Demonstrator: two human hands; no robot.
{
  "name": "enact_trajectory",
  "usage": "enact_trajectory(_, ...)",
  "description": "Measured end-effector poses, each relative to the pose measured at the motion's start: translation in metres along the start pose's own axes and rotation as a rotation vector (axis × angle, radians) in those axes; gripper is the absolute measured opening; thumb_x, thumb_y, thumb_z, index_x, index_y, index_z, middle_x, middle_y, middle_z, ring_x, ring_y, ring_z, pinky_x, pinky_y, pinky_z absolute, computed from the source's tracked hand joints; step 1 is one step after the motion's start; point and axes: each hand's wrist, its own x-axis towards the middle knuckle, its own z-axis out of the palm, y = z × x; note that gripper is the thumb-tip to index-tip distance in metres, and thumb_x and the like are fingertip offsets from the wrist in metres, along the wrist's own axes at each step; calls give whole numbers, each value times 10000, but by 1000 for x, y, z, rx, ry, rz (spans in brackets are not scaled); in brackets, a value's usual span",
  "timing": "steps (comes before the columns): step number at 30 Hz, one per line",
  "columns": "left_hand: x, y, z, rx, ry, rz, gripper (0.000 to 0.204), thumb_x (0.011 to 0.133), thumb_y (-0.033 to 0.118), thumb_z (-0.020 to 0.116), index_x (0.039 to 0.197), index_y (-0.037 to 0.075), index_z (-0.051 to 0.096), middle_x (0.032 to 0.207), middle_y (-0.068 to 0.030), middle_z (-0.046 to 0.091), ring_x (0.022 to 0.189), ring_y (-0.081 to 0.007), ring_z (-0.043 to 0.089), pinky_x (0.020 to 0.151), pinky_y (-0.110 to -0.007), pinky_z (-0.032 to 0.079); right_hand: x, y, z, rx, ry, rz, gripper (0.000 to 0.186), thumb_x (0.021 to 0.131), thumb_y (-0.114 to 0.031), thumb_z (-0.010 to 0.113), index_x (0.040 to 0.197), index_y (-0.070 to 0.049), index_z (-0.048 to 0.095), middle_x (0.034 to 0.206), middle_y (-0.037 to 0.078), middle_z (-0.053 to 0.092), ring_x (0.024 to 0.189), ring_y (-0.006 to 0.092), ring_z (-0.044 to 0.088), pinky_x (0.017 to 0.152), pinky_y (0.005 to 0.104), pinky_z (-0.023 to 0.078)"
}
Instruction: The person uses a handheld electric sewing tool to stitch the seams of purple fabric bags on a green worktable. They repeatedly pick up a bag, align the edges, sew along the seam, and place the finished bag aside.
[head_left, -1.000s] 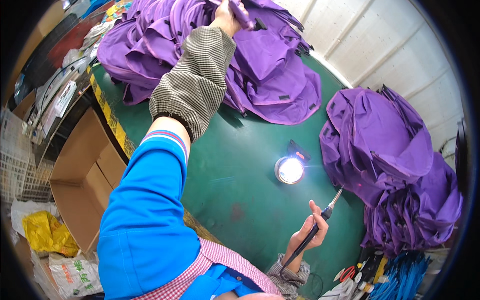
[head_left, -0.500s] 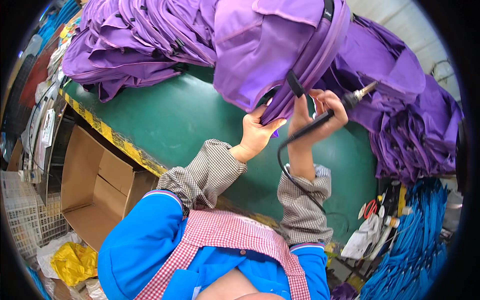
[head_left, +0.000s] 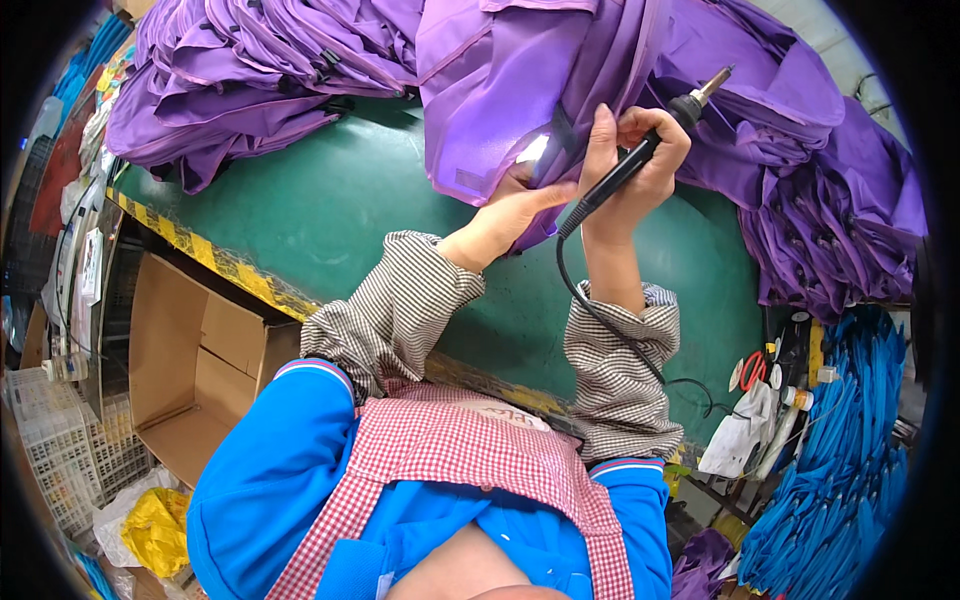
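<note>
A purple fabric bag (head_left: 500,95) with seamed edges hangs over the green table in front of me. My left hand (head_left: 505,222) is closed on its lower edge, the thumb lying over the cloth and the other fingers partly hidden beneath it. In my right hand (head_left: 645,165) is a soldering iron (head_left: 610,186), its black handle across the curled fingers. The metal tip points up and right, away from the bag edge. My right thumb stands up beside the cloth, near a short black strap (head_left: 563,132) on the bag.
Stacks of purple bags (head_left: 270,60) line the table's far left, with more (head_left: 830,235) at the right. The green table (head_left: 330,215) has a yellow-black striped edge. At left stands an open cardboard box (head_left: 190,370). Orange-handled scissors (head_left: 752,370) and blue zipper-like strips (head_left: 835,460) lie at right.
My right hand has moved up slightly, and the soldering iron has turned more upright. The black strap, raised by my fingers before, now lies against the cloth. My left thumb has shifted over the edge.
</note>
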Motion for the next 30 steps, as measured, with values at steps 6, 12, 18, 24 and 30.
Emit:
enact_trajectory(6,-6,-2,-11,-285,91,160,249,904,124,629,1125,9,634,1072,-62,661,943,-120,614,845,-274,491,-4,30,-15,172,-1,136,340,825,21,700,1011,-45,423,883,50,536,795,107,543,775,246,505)
enact_trajectory(12,-4,-1,-13,133,142,-37,308,811,94,729,1067,-49,632,966,-85,688,847,-141,649,768,-276,522,-5,22,-16,165,-43,94,307,801,-29,740,958,-62,478,798,16,530,683,61,515,647,182,460)
enact_trajectory(18,-2,-7,-24,277,106,-5,362,763,83,771,1064,-56,626,972,-93,684,832,-144,649,760,-276,532,-7,42,-24,219,-122,184,452,763,6,762,1035,-53,406,852,23,497,721,54,511,651,180,460)
enact_trajectory(24,-1,-9,-15,417,31,24,350,736,66,783,1034,-47,639,967,-82,689,845,-136,648,784,-269,529,-7,41,-41,4,-157,152,381,827,-51,726,1075,-16,439,891,50,545,738,71,537,708,205,488)
enact_trajectory(30,3,-17,-24,358,50,62,334,746,64,775,1037,-33,641,964,-78,688,839,-132,645,775,-269,531,-62,-25,-108,-173,-162,-39,398,960,-383,521,1057,-2,580,965,107,647,754,218,534,693,316,446)
